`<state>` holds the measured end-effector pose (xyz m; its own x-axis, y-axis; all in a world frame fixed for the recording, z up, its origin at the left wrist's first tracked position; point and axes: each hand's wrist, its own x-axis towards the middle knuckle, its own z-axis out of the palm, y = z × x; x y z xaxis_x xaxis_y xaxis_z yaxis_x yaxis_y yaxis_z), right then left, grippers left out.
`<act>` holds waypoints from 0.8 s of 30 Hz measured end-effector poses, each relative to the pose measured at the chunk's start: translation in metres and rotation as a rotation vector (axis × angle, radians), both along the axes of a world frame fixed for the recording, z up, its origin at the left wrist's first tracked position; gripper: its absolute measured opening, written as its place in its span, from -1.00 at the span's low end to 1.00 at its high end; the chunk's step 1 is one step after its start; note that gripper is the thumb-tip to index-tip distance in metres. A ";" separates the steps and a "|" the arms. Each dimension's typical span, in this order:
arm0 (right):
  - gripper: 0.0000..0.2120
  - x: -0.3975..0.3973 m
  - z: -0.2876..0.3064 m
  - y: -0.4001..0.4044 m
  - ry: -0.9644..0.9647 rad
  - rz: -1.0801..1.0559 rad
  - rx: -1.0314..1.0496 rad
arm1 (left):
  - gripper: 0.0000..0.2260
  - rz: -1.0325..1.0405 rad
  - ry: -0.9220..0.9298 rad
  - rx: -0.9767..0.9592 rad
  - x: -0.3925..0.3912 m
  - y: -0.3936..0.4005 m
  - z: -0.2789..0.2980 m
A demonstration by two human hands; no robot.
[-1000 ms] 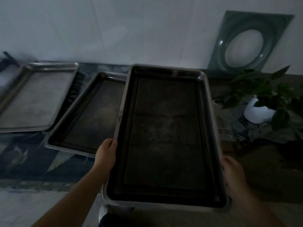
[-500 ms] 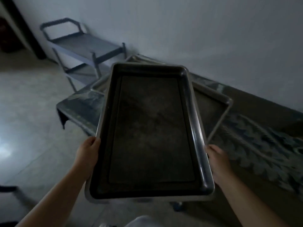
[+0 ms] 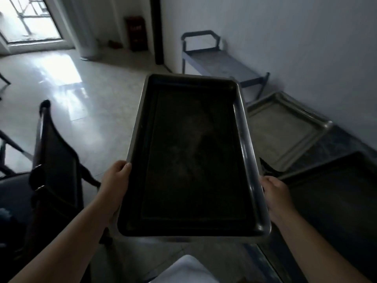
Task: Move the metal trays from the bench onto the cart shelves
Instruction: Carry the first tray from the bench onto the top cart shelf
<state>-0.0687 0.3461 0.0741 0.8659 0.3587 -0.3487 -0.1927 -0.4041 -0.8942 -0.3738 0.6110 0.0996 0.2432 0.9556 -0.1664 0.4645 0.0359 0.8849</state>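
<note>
1. Held tray (image 3: pixel 193 156): dark metal, rectangular, raised rim, nothing in it. It is carried in the air at frame centre, long axis running 6 to 12 o'clock, roughly level, clear of every surface.
2. Left hand (image 3: pixel 115 184): at 9 o'clock of the tray, gripping the long left rim near the close end. Fingers closed on the rim, thumb on top, other fingers hidden below.
3. Right hand (image 3: pixel 274 193): at 3 o'clock of the tray, on the long right rim near the close end. Fingers wrapped around the rim, tips out of sight underneath.
4. Cart (image 3: pixel 220 62): blue-grey, handle at its far end, standing against the wall at 12 to 1 o'clock beyond the tray's far edge. Top shelf bare; lower shelves not discernible.
5. Bench (image 3: pixel 334 144): patterned surface along the wall at 3 o'clock. A lighter tray (image 3: pixel 283 127) lies flat on it; a darker tray (image 3: pixel 334 193) lies just beside it at 4 o'clock.
6. Dark chair (image 3: pixel 55 158): at 8 o'clock on the pale glossy floor (image 3: pixel 85 103).
</note>
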 end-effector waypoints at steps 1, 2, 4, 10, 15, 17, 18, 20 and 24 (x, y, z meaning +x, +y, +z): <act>-0.78 -0.002 0.000 0.018 0.002 0.023 -0.001 | -0.79 0.025 -0.002 -0.011 -0.010 0.011 0.000; -0.77 -0.005 0.001 0.036 0.005 0.049 -0.003 | -0.79 0.049 -0.003 -0.026 -0.020 0.021 0.000; -0.73 -0.011 0.002 0.068 0.019 0.111 -0.009 | -0.81 0.102 -0.005 -0.051 -0.037 0.037 -0.001; -0.74 -0.007 -0.005 0.147 0.054 0.275 -0.001 | -0.83 0.246 -0.047 -0.077 -0.063 0.068 -0.008; -0.76 0.017 -0.010 0.235 0.050 0.422 0.039 | -0.83 0.386 -0.064 -0.100 -0.063 0.092 -0.014; -0.74 0.022 -0.012 0.268 0.060 0.484 0.052 | -0.82 0.443 -0.055 -0.093 -0.063 0.100 -0.014; -0.74 0.025 -0.014 0.284 0.065 0.511 0.052 | -0.82 0.469 -0.051 -0.089 -0.064 0.105 -0.013; -0.73 0.026 -0.014 0.312 0.087 0.553 0.057 | -0.81 0.508 -0.033 -0.081 -0.063 0.114 -0.011; -0.72 0.033 -0.014 0.363 0.126 0.616 0.066 | -0.81 0.568 -0.011 -0.065 -0.058 0.133 -0.011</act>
